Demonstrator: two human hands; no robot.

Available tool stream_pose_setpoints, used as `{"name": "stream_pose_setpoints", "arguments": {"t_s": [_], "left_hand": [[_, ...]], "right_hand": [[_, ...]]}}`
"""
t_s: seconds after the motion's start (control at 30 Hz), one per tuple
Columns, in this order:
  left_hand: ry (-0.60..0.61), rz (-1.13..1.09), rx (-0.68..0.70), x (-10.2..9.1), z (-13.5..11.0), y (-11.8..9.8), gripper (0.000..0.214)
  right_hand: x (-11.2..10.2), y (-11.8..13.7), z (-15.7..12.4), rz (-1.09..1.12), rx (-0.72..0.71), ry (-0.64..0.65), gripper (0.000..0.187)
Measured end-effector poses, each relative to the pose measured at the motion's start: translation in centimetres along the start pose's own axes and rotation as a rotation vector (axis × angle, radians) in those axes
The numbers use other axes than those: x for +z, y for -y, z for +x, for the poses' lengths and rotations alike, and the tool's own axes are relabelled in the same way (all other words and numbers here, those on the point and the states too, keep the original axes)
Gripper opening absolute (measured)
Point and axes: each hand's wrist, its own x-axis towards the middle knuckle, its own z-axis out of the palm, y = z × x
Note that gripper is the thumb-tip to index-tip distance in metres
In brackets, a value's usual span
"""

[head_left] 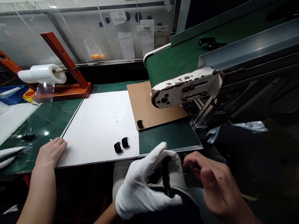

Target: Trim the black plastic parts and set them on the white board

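Note:
My left hand (140,190), in a white cotton glove, grips an upright black plastic part (165,176) near my lap. My bare right hand (216,185) hovers beside it with curled, blurred fingers, and a small dark bit may lie between them. Two black hinge-like parts (121,145) lie on the white board (94,128) near its front edge. Another black part (139,124) sits on the brown cardboard sheet (155,105). Tiny specks dot the white board.
A co-worker's bare hand (50,151) rests on the board's left edge, and that person's gloved hand (0,159) lies further left. A green conveyor belt (173,62) carrying black parts (208,43) ends above the cardboard. A film roll (42,73) sits on an orange stand (66,61).

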Motion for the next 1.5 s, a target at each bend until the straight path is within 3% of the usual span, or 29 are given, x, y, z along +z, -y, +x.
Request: {"name": "stream_pose_setpoints", "arguments": {"t_s": [0.1, 0.23, 0.33, 0.47, 0.6, 0.73, 0.93, 1.03, 1.07, 1.17, 1.3, 1.4, 1.5], "left_hand": [[0.000, -0.061, -0.049, 0.2, -0.1, 0.1, 0.087], [0.018, -0.047, -0.129, 0.3, -0.2, 0.3, 0.088], [0.063, 0.089, -0.188, 0.2, 0.0, 0.3, 0.093], [0.095, 0.354, -0.178, 0.2, 0.3, 0.5, 0.094], [0.124, 0.573, -0.181, 0.2, 0.4, 1.0, 0.093], [0.162, 0.692, -0.197, 0.3, 0.3, 1.5, 0.086], [0.283, 0.915, -0.392, 0.1, 0.7, 1.9, 0.086], [0.298, 1.013, -0.482, -2.9, 1.0, 3.0, 0.081], [0.276, 1.057, -0.510, -4.5, 1.1, 3.6, 0.078], [0.175, 1.192, -0.621, -10.6, 1.1, 5.9, 0.073], [0.147, 1.246, -0.769, -17.9, 0.4, 8.8, 0.071], [0.169, 1.219, -0.875, -20.6, -0.8, 10.6, 0.054], [0.173, 1.181, -0.932, -21.5, -2.2, 12.1, 0.037]], "right_hand": [[-0.1, -1.1, -0.5, 0.064, 0.120, -0.006, 0.047], [0.4, -2.7, -1.1, 0.101, 0.198, 0.006, 0.051], [1.1, -3.4, -1.8, 0.117, 0.265, -0.026, 0.046], [2.3, -3.5, -2.7, 0.095, 0.293, -0.139, 0.023], [3.4, -3.5, -3.1, 0.067, 0.279, -0.124, 0.031], [4.4, -3.8, -3.0, 0.080, 0.316, -0.204, 0.021], [5.7, -5.4, -2.9, 0.085, 0.408, -0.163, 0.036], [7.1, -7.3, -3.5, 0.259, 0.476, -0.184, 0.025], [7.7, -7.9, -3.9, 0.357, 0.503, -0.185, 0.026], [9.3, -9.6, -5.1, 0.713, 0.659, -0.204, 0.053], [11.0, -10.6, -6.3, 0.992, 0.922, -0.367, 0.038], [12.2, -11.0, -6.7, 1.038, 0.991, -0.389, 0.043], [13.2, -11.2, -7.1, 1.102, 1.071, -0.371, 0.054]]}}
